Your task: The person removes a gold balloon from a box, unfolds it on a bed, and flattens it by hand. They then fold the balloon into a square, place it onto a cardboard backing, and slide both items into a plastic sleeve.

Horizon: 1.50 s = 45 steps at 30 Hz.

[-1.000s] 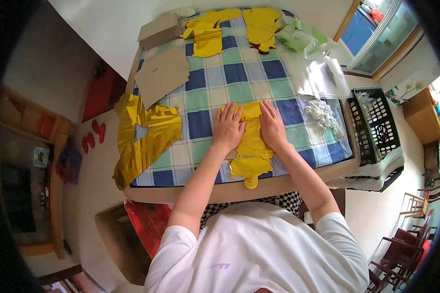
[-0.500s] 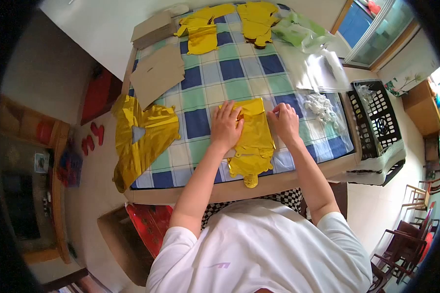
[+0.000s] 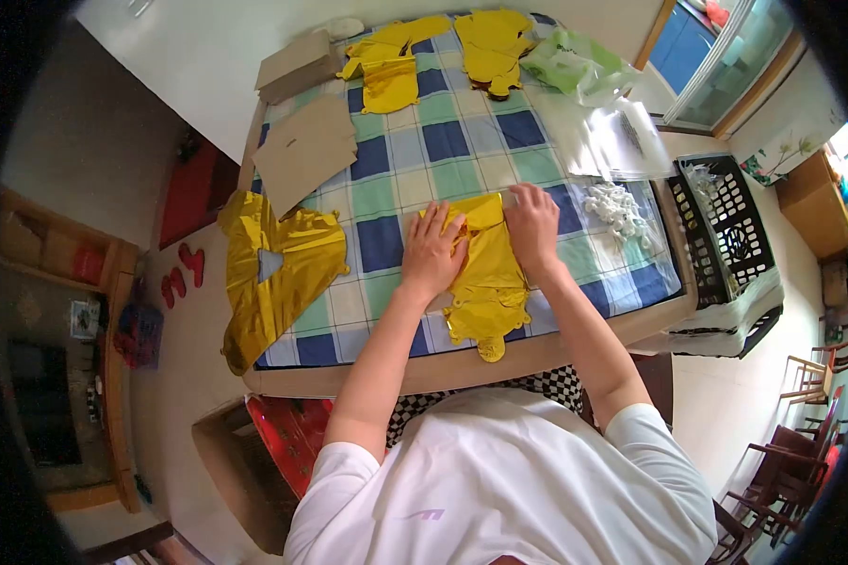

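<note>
A flat gold foil balloon point(image 3: 488, 268) lies on the checked bed cover in front of me, its upper part folded straight and its lower end reaching towards the bed's near edge. My left hand point(image 3: 433, 252) rests flat on its left side, fingers spread. At the upper right corner my right hand point(image 3: 534, 226) has its fingers bent together against the foil's edge; its fingertips are partly hidden. A strip of cardboard shows beneath the foil by my left wrist. Another gold foil balloon point(image 3: 297, 252) lies crumpled to the left, hanging over the bed edge.
More gold foil sheets point(image 3: 391, 83) lie at the far end, near stacked cardboard point(image 3: 297, 68) and a cardboard sheet point(image 3: 306, 146). On the right are clear plastic bags point(image 3: 622, 141), a white tangled bundle point(image 3: 620, 209) and a black crate point(image 3: 725, 221). A green-white bag point(image 3: 579, 66) lies behind.
My right hand has moved up and left, from beside the foil onto its upper right corner. My left hand stays flat on the foil. The view has shifted slightly.
</note>
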Each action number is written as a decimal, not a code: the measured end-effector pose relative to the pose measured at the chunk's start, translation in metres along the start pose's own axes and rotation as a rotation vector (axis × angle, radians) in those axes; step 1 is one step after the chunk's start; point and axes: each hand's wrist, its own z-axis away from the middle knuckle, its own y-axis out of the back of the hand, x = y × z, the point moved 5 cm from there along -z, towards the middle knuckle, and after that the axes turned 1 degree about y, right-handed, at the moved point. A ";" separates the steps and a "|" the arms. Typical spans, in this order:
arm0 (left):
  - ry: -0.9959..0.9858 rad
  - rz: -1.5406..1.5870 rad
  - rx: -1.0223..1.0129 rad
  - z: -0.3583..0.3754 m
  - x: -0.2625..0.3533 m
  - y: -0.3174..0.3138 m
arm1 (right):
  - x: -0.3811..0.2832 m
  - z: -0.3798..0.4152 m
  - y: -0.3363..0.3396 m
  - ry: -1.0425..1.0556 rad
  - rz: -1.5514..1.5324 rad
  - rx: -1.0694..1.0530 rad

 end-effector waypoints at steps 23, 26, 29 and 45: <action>0.068 0.087 -0.031 -0.031 0.009 -0.030 | -0.027 0.014 -0.020 0.273 -0.039 -0.208; 0.014 0.012 -0.025 -0.026 0.011 -0.028 | -0.032 0.024 0.001 0.238 -0.127 -0.301; -0.013 -0.004 -0.006 -0.024 0.015 -0.026 | -0.025 0.068 0.023 0.263 -0.088 -0.389; -0.016 -0.024 -0.089 -0.025 0.024 -0.022 | -0.002 0.052 0.033 -0.345 -0.356 -0.393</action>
